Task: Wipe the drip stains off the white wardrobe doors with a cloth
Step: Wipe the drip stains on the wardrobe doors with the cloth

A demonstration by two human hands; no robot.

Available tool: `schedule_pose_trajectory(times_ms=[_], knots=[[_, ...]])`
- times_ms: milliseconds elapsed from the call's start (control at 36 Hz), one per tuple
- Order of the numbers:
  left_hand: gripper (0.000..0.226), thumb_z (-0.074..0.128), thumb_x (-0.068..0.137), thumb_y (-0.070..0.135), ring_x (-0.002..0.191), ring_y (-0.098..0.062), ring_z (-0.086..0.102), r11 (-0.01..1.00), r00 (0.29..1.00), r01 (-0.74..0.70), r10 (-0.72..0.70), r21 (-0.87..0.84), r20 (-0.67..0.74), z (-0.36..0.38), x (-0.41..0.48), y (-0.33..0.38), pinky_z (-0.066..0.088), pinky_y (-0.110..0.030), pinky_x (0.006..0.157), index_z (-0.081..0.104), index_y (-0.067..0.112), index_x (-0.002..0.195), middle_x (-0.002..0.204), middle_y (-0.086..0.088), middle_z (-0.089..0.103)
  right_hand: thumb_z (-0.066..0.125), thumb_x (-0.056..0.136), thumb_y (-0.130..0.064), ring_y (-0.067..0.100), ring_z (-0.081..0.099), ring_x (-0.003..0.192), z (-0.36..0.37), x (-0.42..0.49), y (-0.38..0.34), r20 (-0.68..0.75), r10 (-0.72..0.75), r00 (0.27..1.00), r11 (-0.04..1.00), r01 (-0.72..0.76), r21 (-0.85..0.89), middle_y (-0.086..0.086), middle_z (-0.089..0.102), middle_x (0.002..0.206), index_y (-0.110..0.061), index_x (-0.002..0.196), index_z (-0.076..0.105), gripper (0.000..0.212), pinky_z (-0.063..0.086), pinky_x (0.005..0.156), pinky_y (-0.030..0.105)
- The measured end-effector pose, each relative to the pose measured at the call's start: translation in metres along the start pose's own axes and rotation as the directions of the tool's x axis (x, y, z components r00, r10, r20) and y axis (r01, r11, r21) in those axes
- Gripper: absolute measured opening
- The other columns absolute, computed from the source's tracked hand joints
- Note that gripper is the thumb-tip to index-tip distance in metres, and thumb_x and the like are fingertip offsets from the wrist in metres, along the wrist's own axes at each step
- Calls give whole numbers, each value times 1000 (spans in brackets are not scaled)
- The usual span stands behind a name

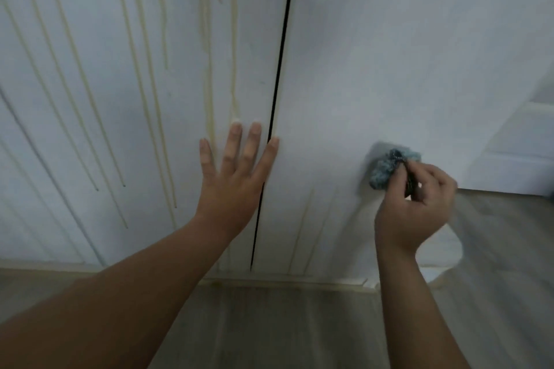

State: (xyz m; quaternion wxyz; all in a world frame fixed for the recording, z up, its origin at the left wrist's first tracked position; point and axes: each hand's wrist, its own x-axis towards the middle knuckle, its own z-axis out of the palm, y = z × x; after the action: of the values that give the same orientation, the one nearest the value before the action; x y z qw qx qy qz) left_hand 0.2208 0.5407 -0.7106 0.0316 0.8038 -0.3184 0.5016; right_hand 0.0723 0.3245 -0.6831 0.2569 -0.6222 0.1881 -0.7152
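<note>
Blue-grey crumpled cloth (386,169) pinched by right hand (416,207) against right white wardrobe door (389,54). Left hand (233,177) flat, fingers spread, over door gap (281,69), below yellowish drip stains (235,69).

A grey wood-grain floor (269,323) lies below, with a white panelled surface (527,141) at right.

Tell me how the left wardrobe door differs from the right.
The left door carries many long yellowish drips; the right door shows only faint ones low down. The left hand lies flat mainly on the left door; the right hand presses a cloth to the right door. Both are white.
</note>
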Motion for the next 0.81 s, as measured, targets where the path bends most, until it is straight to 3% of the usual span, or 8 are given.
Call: schedule_pose_trajectory(times_ms=[167,278,389,472,556,611,722,806], knots=[[91,67,88,20,157,-42,9,999,1000,-24,25,-30,4,0,-2,-8,22,-77,112,19,19,165,170,-17,12,71,96,-8,31,63,92,30,37,-10,40,-209,977,976,211,-56,17,61,104,-1,107,76,15,57,73,45],[89,63,87,22,157,-41,13,999,999,-32,33,-24,14,0,-1,-8,23,-75,113,20,20,165,170,-15,13,68,98,-8,35,59,94,35,-1,9,71,-250,966,953,258,-161,22,63,106,1,117,73,22,54,79,44],[95,72,85,26,155,-42,17,999,999,-47,46,13,9,0,-1,-10,26,-74,112,21,20,164,170,-15,15,73,92,-2,38,61,92,28,-60,28,265,-392,881,859,454,-236,25,66,105,5,113,74,22,48,85,41],[106,79,79,32,156,-42,15,998,998,-60,59,25,27,2,-1,-10,23,-74,113,18,20,165,170,-15,13,74,89,1,44,65,94,13,-93,53,421,-380,824,826,507,-247,24,67,106,1,113,75,24,45,95,34],[109,80,79,32,155,-42,13,998,997,-55,54,22,50,1,-1,-9,21,-75,113,15,20,165,171,-15,9,76,87,1,41,64,92,3,-101,67,484,-355,800,820,515,-250,19,67,105,-4,111,77,24,52,83,37],[114,82,77,31,156,-42,9,999,995,-54,54,3,79,1,-1,-8,17,-75,114,12,21,166,172,-15,4,74,90,1,38,63,87,4,-90,60,453,-358,817,845,490,-216,17,68,99,-4,107,78,18,55,73,40],[115,83,76,28,156,-42,9,999,996,-48,47,8,77,1,0,-8,12,-75,115,13,21,165,171,-16,3,66,97,-2,33,59,85,14,-53,39,277,-325,905,907,380,-179,18,66,94,1,105,78,14,52,72,38],[115,83,76,26,157,-42,7,999,996,-42,41,1,77,0,0,-7,12,-76,115,11,20,166,171,-16,2,65,98,0,35,61,87,20,-36,31,204,-300,932,930,334,-154,20,65,97,-2,105,78,15,52,68,39]])
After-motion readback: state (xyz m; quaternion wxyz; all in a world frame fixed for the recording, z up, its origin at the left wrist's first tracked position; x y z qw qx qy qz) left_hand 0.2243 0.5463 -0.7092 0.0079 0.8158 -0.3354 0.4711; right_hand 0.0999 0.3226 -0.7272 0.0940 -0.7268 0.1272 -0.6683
